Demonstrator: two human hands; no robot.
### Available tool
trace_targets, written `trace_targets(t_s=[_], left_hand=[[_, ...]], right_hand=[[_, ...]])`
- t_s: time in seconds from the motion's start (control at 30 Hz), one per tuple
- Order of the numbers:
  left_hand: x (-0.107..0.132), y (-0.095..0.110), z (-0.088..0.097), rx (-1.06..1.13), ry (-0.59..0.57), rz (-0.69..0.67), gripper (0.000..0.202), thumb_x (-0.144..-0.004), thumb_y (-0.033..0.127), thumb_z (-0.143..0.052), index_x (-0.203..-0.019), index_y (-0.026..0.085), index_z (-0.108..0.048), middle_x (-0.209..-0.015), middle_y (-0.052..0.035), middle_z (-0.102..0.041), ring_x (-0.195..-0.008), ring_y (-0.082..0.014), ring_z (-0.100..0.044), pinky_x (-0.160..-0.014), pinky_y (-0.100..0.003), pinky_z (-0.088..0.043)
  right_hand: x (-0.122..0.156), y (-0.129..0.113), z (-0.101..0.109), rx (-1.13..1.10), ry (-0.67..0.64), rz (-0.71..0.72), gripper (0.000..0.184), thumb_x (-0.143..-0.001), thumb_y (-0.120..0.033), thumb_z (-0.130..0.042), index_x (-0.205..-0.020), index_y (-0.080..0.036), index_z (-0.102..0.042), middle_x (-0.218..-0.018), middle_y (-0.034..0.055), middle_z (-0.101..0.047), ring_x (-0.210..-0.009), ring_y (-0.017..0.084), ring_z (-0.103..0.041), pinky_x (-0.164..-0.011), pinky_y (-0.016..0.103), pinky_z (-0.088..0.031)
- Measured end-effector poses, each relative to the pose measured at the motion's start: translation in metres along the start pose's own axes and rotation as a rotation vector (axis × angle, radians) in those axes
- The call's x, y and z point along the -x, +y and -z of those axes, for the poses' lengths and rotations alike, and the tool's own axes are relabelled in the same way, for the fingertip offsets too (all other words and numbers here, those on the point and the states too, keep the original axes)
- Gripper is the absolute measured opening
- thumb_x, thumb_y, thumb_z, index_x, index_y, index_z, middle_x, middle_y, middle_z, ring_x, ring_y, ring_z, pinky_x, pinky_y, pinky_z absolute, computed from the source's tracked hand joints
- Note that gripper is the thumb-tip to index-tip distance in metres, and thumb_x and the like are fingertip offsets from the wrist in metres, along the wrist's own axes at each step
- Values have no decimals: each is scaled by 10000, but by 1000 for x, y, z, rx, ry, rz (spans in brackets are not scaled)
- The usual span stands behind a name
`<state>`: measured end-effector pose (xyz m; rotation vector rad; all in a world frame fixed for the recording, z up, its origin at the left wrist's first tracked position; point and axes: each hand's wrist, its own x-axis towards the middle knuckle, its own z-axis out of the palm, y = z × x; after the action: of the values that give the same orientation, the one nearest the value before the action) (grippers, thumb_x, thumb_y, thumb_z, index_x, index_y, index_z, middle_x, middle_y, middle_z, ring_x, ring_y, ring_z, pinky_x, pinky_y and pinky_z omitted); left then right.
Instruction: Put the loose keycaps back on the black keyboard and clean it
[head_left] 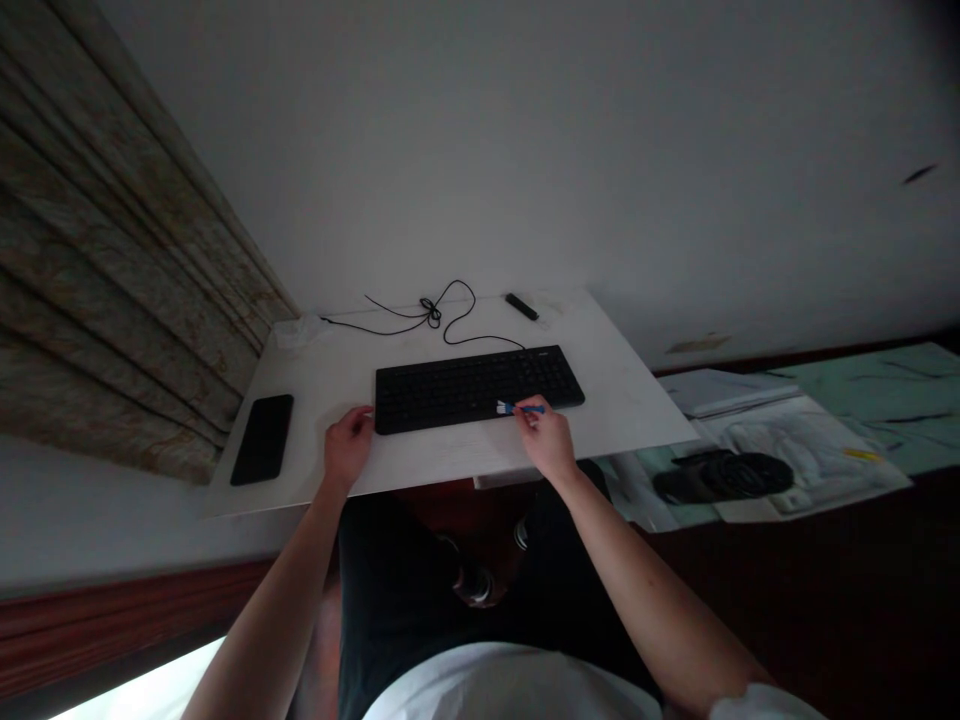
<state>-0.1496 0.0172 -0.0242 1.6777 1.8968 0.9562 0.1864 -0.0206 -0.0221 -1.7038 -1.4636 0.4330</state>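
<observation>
White desk (626,400), blue brush (527,408) in right hand (544,438)

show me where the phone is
In the head view, the black smartphone lies on the white desk, left of the left hand and black keyboard.

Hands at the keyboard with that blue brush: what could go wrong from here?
The blue brush in the right hand could shed white bristles between the keys of the black keyboard. The left hand, at the keyboard's corner, might shift it and tug the looped cable. The phone might also get knocked.
</observation>
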Motion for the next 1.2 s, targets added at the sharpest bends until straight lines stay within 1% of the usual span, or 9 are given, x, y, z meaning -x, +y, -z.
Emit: trace_targets(t_s=[0.1,0.33,0.47,0.6,0.8,0.93,1.0,1.07,1.2], left_hand=[[-1,-2,-1,8,4,-4,353,-863,328,-497,-1087,216,-746,-918,-53,-771,-873,-229,-707,-882,-356,-527],[-2,-2,0,12,16,7,365,-848,311,-506,-1112,211,-737,-884,-43,-769,-854,-216,-700,-857,-333,-520],[-1,-1,2,21,2,6,372,-850,301,-495,-1120,203,-732,-835,-33,-761,-801,-203,-694,-832,-321,-522],[-1,-3,2,32,13,15,363,-847,306,-504,-1107,209,-738,-849,-33,-761,-813,-207,-695,-829,-322,-525],[-1,-2,0,21,1,4,355,-852,300,-498,-1092,213,-745,-894,-44,-767,-841,-218,-698,-851,-333,-526],[-1,-1,0,-9,6,1,351,-863,300,-495,-1092,216,-748,-893,-47,-768,-846,-223,-704,-868,-346,-527],[-1,-1,-1,-15,6,-3,345,-866,297,-496,-1088,219,-748,-906,-49,-771,-862,-223,-708,-875,-346,-528],[-1,-1,-1,-18,8,-4,341,-868,295,-498,-1087,217,-747,-912,-52,-772,-866,-223,-710,-875,-345,-528],[-2,-1,-1,-17,10,-6,346,-865,295,-499,-1094,213,-745,-914,-56,-771,-876,-228,-709,-874,-347,-523]], right_hand=[[6,-11,-9,-55,-23,7,218,-935,-401,-535,-901,-221,-653,-762,72,-741,-702,222,-715,-624,288,-494],[29,-77,-92,-141,-301,123,196,-990,-358,-506,-1009,-246,-666,-777,30,-745,-684,191,-710,-608,252,-455],[35,-95,-114,-23,-351,184,182,-994,-320,-508,-1047,-255,-670,-835,40,-763,-739,215,-723,-641,265,-458],[30,-70,-92,58,-247,168,192,-997,-331,-488,-1026,-253,-661,-834,45,-762,-738,226,-726,-647,277,-463],[15,5,-8,139,18,23,254,-974,-412,-482,-974,-230,-658,-757,75,-738,-707,255,-712,-635,315,-480],[7,30,27,147,144,-12,273,-951,-441,-506,-953,-215,-661,-787,97,-744,-738,271,-713,-665,339,-496],[7,24,25,115,129,-1,268,-951,-441,-512,-947,-219,-661,-796,93,-748,-736,264,-713,-672,334,-498],[9,7,9,60,68,20,255,-958,-431,-511,-954,-225,-662,-799,84,-750,-722,247,-712,-669,317,-496],[21,-47,-51,-86,-122,95,228,-982,-390,-501,-983,-234,-667,-823,62,-759,-721,211,-718,-659,276,-485]])
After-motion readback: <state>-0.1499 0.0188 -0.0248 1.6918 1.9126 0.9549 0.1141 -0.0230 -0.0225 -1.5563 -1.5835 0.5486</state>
